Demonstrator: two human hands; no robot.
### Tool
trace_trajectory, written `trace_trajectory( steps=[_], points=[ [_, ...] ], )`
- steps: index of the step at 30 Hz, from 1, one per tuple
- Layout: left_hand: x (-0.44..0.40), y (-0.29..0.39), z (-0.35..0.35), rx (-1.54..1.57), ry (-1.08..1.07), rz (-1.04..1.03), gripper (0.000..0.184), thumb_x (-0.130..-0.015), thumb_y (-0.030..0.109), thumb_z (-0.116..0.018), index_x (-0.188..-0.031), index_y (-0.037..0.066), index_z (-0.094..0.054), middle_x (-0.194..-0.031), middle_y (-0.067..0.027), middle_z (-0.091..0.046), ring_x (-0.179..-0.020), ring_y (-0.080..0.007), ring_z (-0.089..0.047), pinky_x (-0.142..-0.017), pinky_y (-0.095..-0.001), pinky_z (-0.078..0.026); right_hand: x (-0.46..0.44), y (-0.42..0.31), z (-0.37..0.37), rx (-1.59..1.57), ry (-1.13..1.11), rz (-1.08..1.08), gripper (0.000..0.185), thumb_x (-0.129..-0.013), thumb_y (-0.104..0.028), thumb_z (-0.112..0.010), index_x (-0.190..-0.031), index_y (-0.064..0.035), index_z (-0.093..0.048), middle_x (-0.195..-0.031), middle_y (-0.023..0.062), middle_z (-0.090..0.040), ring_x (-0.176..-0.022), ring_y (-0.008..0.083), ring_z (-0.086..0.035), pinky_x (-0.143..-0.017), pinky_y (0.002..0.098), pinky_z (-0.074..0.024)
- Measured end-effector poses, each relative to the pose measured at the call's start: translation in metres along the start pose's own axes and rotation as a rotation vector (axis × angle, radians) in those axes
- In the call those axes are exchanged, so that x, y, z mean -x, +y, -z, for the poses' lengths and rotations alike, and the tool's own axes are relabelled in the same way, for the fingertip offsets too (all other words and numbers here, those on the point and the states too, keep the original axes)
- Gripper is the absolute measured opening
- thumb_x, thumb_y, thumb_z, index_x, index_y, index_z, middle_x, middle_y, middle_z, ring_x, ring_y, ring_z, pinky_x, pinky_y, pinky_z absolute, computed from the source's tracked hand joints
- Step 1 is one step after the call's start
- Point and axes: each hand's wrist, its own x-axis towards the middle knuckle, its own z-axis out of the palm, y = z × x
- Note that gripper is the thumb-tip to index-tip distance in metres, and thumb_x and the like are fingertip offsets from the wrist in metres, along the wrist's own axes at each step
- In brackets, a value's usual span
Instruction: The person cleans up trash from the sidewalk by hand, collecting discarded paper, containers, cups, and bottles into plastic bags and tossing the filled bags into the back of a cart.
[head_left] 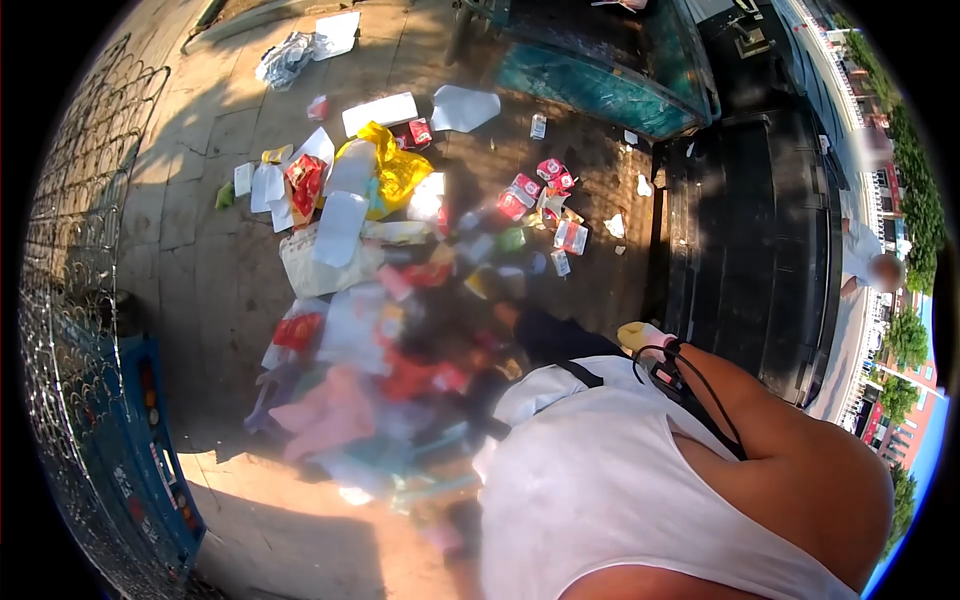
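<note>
My right hand (645, 337), in a pale glove with yellow fingers, is beside my dark-clothed leg (560, 340), close to my white top. Its fingers are too small and partly hidden to tell whether they hold anything. I cannot make out my left hand; a smear blurs the middle of the view. Loose litter covers the ground in front of me: a yellow plastic bag (403, 172), white sheets (341, 228), a red packet (305, 183) and a blurred pink piece (328, 412). Several red-and-white boxes (520, 195) lie further right.
A black bin (755, 250) stands at the right, with a worn green container (600, 88) at the top. On the left are wire mesh (75, 200) and a blue crate (160, 450). Another person (860, 255) is at the far right, near a road.
</note>
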Motion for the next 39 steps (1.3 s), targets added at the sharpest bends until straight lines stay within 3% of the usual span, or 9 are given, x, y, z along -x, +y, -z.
trace_trajectory(
  steps=[2,6,10,12,15,17,18,23,39],
  points=[
    [0.017,0.017,-0.011,-0.044,0.048,0.027,0.069,-0.101,0.032,-0.064,-0.155,-0.003,-0.038,-0.142,-0.0216,-0.053,-0.124,-0.0301,-0.054,-0.105,-0.0399,-0.045,-0.017,-0.006,0.016,0.288,-0.034,0.181,0.026,-0.102,-0.024,-0.057,-0.110,-0.0044,-0.072,-0.102,0.0049,-0.076,-0.092,0.0182,-0.069,-0.085,0.0317,-0.0526],
    [0.014,0.024,-0.011,-0.123,0.081,0.004,0.069,-0.101,0.029,-0.064,-0.156,-0.001,-0.036,-0.141,-0.0180,-0.054,-0.122,-0.0272,-0.055,-0.104,-0.0390,-0.046,-0.071,0.006,0.028,0.087,0.015,0.101,0.026,-0.100,-0.029,-0.066,-0.110,-0.0054,-0.073,-0.100,0.0005,-0.076,-0.092,0.0116,-0.066,-0.083,0.0319,-0.0534],
    [-0.017,0.052,-0.019,-0.128,0.027,-0.048,0.068,-0.101,0.028,-0.064,-0.156,-0.001,-0.036,-0.142,-0.0181,-0.053,-0.123,-0.0273,-0.055,-0.105,-0.0390,-0.046,-0.068,0.031,0.036,-0.699,0.069,-0.049,0.033,-0.099,-0.033,-0.068,-0.123,-0.0102,-0.071,-0.108,0.0022,-0.074,-0.098,0.0150,-0.070,-0.081,0.0312,-0.0540],
    [-0.040,0.063,-0.020,-0.120,-0.004,-0.091,0.068,-0.101,0.027,-0.064,-0.156,0.000,-0.036,-0.142,-0.0182,-0.053,-0.124,-0.0274,-0.055,-0.105,-0.0390,-0.046,-0.007,-0.017,0.041,-0.549,0.193,-0.191,0.031,-0.101,-0.030,-0.065,-0.121,-0.0076,-0.070,-0.107,0.0016,-0.074,-0.094,0.0166,-0.071,-0.078,0.0282,-0.0528],
    [-0.069,0.082,-0.018,-0.126,-0.051,-0.163,0.067,-0.101,0.027,-0.064,-0.156,0.000,-0.037,-0.143,-0.0183,-0.053,-0.124,-0.0275,-0.055,-0.105,-0.0390,-0.046,-0.034,0.127,-0.035,-0.257,0.332,0.165,0.024,-0.099,-0.025,-0.061,-0.094,-0.0017,-0.067,-0.084,-0.0003,-0.070,-0.077,0.0138,-0.062,-0.067,0.0312,-0.0478],
    [-0.087,0.090,-0.015,-0.131,-0.070,-0.209,0.067,-0.101,0.026,-0.064,-0.156,0.000,-0.037,-0.143,-0.0183,-0.053,-0.125,-0.0275,-0.055,-0.106,-0.0391,-0.046,0.039,0.093,-0.045,0.087,0.240,0.076,0.022,-0.100,-0.021,-0.057,-0.097,-0.0029,-0.069,-0.089,0.0108,-0.072,-0.079,0.0284,-0.066,-0.074,0.0379,-0.0534],
    [-0.093,0.093,-0.013,-0.136,-0.084,-0.227,0.066,-0.102,0.026,-0.064,-0.156,0.001,-0.037,-0.144,-0.0184,-0.053,-0.125,-0.0276,-0.055,-0.106,-0.0391,-0.046,0.047,0.121,-0.057,0.652,0.196,0.630,0.021,-0.097,-0.018,-0.057,-0.100,-0.0022,-0.071,-0.099,0.0145,-0.075,-0.090,0.0365,-0.070,-0.080,0.0421,-0.0560],
    [-0.108,0.100,-0.001,-0.127,-0.102,-0.264,0.065,-0.102,0.025,-0.064,-0.157,0.001,-0.037,-0.145,-0.0185,-0.052,-0.126,-0.0277,-0.055,-0.107,-0.0391,-0.046,0.096,0.171,-0.130,0.540,-0.225,0.093,0.026,-0.092,-0.016,-0.062,-0.112,-0.0034,-0.074,-0.115,0.0168,-0.074,-0.107,0.0360,-0.070,-0.091,0.0430,-0.0548],
    [-0.066,0.088,-0.061,-0.169,-0.151,-0.208,0.062,-0.103,0.021,-0.064,-0.157,0.004,-0.039,-0.148,-0.0190,-0.051,-0.130,-0.0282,-0.054,-0.109,-0.0392,-0.046,0.080,0.199,-0.068,0.378,-0.121,0.021,0.032,-0.097,-0.026,-0.065,-0.120,-0.0041,-0.071,-0.126,0.0143,-0.070,-0.109,0.0316,-0.071,-0.094,0.0426,-0.0552]
  ],
)
